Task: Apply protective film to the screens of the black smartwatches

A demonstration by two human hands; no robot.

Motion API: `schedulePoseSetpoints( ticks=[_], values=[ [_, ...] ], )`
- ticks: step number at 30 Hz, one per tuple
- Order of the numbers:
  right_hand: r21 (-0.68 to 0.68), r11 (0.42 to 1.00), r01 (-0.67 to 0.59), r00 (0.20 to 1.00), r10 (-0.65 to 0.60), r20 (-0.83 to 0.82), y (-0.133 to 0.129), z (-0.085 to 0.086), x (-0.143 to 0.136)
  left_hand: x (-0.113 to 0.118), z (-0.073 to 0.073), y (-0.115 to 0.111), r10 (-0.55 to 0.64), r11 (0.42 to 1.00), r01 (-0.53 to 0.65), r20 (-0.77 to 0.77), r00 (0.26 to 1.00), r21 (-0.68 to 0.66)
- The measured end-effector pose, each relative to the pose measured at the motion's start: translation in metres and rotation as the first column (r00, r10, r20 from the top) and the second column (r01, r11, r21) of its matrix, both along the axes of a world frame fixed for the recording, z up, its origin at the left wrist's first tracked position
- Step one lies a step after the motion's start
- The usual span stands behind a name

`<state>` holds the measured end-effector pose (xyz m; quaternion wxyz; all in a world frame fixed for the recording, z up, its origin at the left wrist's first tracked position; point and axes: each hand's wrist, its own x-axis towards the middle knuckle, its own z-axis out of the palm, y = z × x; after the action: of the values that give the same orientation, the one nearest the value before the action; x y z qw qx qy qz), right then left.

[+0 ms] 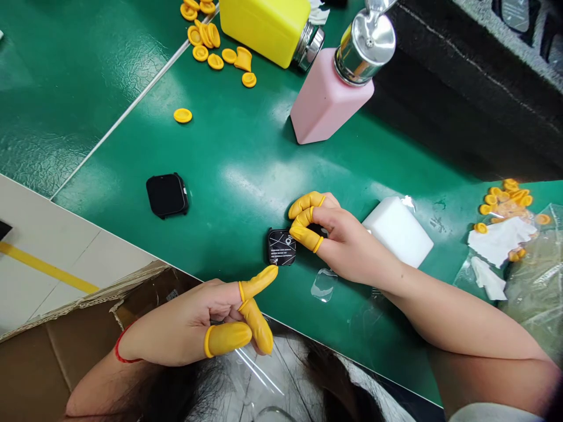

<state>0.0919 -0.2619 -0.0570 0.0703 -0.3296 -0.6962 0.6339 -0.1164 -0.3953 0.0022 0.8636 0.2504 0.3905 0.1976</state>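
A black smartwatch body point(281, 247) lies on the green table, its face carrying white lines and small print. My right hand point(338, 234) has yellow finger cots on its thumb and fingers, pinched together at the watch's upper right edge. Whatever the pinch holds is hidden. My left hand point(220, 319) also wears yellow cots; its index fingertip reaches the watch's lower edge, and the thumb and middle finger stand apart from it. A clear square film point(324, 285) lies below my right hand. Farther left rests a second black watch body point(167, 195) with a plain dark face.
A pink pump bottle point(332, 99) stands upright; a yellow bottle point(266, 29) lies behind it. Loose finger cots point(215, 61) are scattered nearby. A white block point(399, 231) sits beyond my right wrist. Black foam point(461, 88) borders the back right. A cardboard box point(53, 357) is below the table edge.
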Motion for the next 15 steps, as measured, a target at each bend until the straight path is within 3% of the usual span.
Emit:
schedulePoseSetpoints(
  ticks=[9,15],
  values=[
    [0.019,1.000,-0.005,1.000,0.006,-0.009,0.0006,0.0001,-0.0001,0.0027,0.0020,-0.0035,0.085,0.994,-0.084,0.016,0.996,-0.075],
    [0.003,1.000,-0.006,1.000,0.006,-0.014,0.0003,0.0003,-0.0014,0.0039,0.0023,-0.0025,0.076,0.996,-0.076,-0.002,0.997,-0.055]
  ],
)
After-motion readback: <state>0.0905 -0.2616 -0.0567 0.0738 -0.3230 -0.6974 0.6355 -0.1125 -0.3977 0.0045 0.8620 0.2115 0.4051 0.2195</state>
